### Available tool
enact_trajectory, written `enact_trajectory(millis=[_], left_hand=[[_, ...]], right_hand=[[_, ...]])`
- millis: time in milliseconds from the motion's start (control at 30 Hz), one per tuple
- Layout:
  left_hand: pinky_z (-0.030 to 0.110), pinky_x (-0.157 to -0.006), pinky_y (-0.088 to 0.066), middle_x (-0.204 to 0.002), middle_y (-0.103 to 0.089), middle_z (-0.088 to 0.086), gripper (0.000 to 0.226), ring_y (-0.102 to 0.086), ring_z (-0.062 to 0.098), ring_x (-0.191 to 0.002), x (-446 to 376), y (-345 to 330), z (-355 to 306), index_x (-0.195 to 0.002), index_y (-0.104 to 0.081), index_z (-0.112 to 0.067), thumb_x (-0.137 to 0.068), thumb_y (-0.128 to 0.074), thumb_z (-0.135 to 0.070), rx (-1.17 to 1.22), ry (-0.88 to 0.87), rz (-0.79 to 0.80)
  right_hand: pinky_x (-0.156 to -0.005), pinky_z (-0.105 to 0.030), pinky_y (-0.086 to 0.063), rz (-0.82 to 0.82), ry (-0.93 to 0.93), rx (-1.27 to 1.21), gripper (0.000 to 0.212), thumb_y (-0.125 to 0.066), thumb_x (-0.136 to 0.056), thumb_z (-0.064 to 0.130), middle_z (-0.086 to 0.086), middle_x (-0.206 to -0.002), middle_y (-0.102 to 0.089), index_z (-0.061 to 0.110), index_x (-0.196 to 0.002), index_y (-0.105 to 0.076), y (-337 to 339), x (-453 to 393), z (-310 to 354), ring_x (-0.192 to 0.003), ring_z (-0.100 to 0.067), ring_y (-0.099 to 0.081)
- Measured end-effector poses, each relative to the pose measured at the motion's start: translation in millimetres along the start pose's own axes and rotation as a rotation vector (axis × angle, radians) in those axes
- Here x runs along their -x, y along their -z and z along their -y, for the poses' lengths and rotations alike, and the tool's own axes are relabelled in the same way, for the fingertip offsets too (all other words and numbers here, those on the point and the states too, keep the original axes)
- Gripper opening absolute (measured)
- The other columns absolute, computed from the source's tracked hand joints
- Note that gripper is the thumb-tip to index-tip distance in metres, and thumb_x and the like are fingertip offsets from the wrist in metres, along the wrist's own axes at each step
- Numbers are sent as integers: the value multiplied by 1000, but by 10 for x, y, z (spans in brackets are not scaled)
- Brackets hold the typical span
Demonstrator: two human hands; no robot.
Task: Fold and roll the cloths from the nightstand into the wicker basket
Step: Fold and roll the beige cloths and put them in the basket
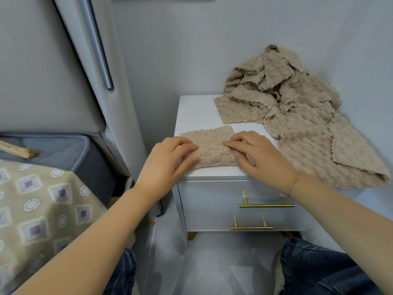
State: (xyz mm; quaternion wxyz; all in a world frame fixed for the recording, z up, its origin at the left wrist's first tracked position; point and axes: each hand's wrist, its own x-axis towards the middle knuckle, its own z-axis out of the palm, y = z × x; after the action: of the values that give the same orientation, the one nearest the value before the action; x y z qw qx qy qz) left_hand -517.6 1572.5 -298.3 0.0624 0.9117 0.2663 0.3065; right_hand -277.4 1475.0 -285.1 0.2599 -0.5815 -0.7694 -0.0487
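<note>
A white nightstand with brass drawer handles is seen at centre, and a heap of crumpled beige cloths is piled on it toward two o'clock. A folded beige cloth is laid at its front edge. The cloth's left end is pressed by the left hand and its right end by the right hand, fingers bent over the fabric.

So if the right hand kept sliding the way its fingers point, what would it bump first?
The right hand points left across the folded cloth. Going on, it would probably meet the left hand fingertips, resting on the same cloth.
</note>
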Motion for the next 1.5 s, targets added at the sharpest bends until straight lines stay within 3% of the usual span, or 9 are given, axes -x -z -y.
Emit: enact_trajectory(millis=[267,500,767,900,967,1167,1233,1333,1500], left_hand=[[34,-98,-42,-129,-56,-7,68,-51,12,-117,170,1,29,-133,-54,-21,-79,-62,-62,6,-34,110],[36,-88,-49,-109,-67,-12,40,-62,11,-98,260,99,-87,-115,-64,-25,-84,-62,-49,-32,-17,61],[17,-77,-44,-94,-65,-7,40,-57,4,-90,123,214,-131,-105,-65,-25,-77,-70,-53,300,399,168],[41,-84,-52,-93,-70,10,70,-65,26,-85,-4,166,-65,-98,-69,-11,-66,-67,-74,510,596,185],[35,-74,-48,-85,-65,18,93,-57,24,-71,-55,151,-53,-99,-64,2,-61,-63,-83,570,677,196],[26,-52,-22,-54,-28,-4,60,-26,10,-47,-218,60,-95,-59,-33,-15,-80,-67,-59,549,846,117],[23,-54,-30,-63,-43,-5,50,-38,8,-53,-259,19,-63,-66,-43,-17,-80,-68,-57,545,877,77],[24,-73,-40,-103,-55,-2,51,-53,12,-89,-316,4,-4,-108,-57,-13,-81,-67,-55,515,874,99],[32,-83,-47,-93,-68,2,59,-62,20,-85,-427,168,122,-105,-67,-5,-79,-69,-58,536,799,445]], right_hand=[[-98,-23,-35,173,-100,-98,71,-58,-80,62,11,-127,-47,25,-139,-47,58,111,53,-113,-5,-40],[-93,-10,-31,151,-106,-143,52,-75,-81,33,11,-120,-54,22,-128,-54,81,215,167,-109,-4,-41],[-72,-6,-38,154,-440,-532,29,-73,-79,36,16,-95,-57,22,-100,-59,185,80,125,-85,5,-50],[-56,-21,-27,168,-507,-608,68,-68,-74,55,-8,-71,-39,-10,-91,-57,160,-71,44,-62,-13,-35],[-60,-26,-28,150,-566,-631,79,-68,-71,65,-8,-68,-37,-12,-81,-50,119,-152,27,-61,-17,-36],[-55,-25,-23,68,-651,-472,56,-62,-84,54,-3,-59,-29,13,-62,-32,16,-296,13,-52,-12,-31],[-57,-29,-24,52,-694,-466,58,-64,-82,57,-2,-56,-29,14,-60,-31,-23,-340,0,-54,-15,-31],[-57,-30,-27,18,-737,-410,54,-64,-81,57,1,-59,-35,14,-65,-35,-65,-400,0,-57,-15,-35],[-57,-30,-24,97,-774,-416,53,-64,-82,56,-1,-61,-32,17,-64,-34,-10,-488,15,-57,-16,-34]])
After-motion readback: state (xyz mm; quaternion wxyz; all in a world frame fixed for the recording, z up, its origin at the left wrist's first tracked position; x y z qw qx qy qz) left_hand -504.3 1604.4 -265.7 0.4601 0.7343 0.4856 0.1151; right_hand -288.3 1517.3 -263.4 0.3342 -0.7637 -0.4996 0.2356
